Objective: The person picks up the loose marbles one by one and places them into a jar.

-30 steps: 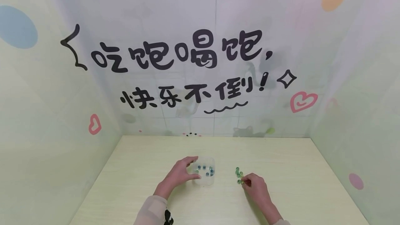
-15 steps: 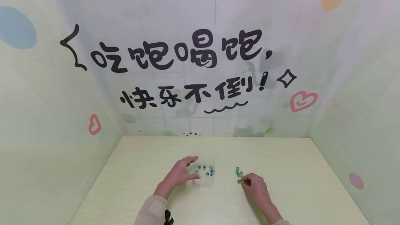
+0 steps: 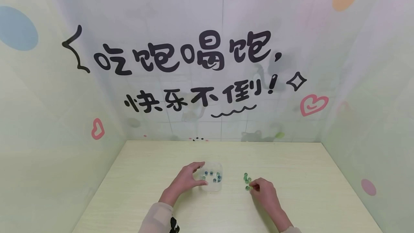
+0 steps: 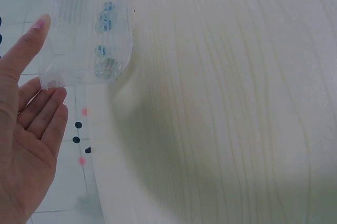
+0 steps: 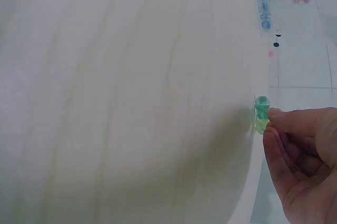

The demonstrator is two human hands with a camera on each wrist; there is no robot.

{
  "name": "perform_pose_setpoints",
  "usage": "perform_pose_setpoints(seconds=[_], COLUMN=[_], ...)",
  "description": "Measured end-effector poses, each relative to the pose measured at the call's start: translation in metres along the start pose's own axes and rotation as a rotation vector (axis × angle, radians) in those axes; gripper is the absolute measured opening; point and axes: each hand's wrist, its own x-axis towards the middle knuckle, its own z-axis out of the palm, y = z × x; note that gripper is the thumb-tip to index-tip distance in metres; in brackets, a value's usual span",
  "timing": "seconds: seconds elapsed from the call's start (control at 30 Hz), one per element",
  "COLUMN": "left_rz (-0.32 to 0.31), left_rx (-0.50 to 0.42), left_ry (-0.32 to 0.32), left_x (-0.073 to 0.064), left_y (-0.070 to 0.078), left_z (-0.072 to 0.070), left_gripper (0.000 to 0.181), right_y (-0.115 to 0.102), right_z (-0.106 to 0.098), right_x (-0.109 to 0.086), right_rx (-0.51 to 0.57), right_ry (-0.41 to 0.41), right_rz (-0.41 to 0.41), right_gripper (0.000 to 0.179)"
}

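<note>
A clear plastic box (image 3: 211, 188) stands on the table with several blue-green glass marbles (image 3: 211, 173) inside. My left hand (image 3: 185, 179) holds its left side, thumb at the near side and fingers at the far side; the left wrist view shows the box (image 4: 87, 34) beside that thumb. To the right of the box, several green marbles (image 3: 245, 174) lie in a loose cluster. My right hand (image 3: 266, 192) is at their near end, thumb and forefinger pinching a yellow-green marble (image 5: 261, 126). The fingertips partly hide it.
The pale wood-grain table (image 3: 181, 215) reaches back to a printed cloth wall (image 3: 155, 128) with black lettering. Similar cloth walls close in the left and right sides. Bare table surface lies between the box and the green marbles.
The right hand's fingertips have shifted very slightly up at the near end of the marble cluster. The left hand and the box stay where they were.
</note>
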Motion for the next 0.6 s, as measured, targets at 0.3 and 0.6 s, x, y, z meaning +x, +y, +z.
perform_pose_setpoints(seconds=[0.3,0.6], left_rz=[0.004,0.009], left_rx=[-0.002,-0.005], left_ry=[-0.002,-0.006], left_x=[-0.0005,-0.0002], left_y=[-0.0001,-0.0012], left_z=[-0.0006,-0.0007], left_gripper=[0.076,0.076], right_y=[-0.0081,-0.0101], right_z=[-0.0032,-0.0011], right_x=[0.0014,0.0049], right_rx=[-0.006,-0.008], right_ry=[0.007,0.029], right_rz=[-0.024,-0.07], right_gripper=[0.016,0.017])
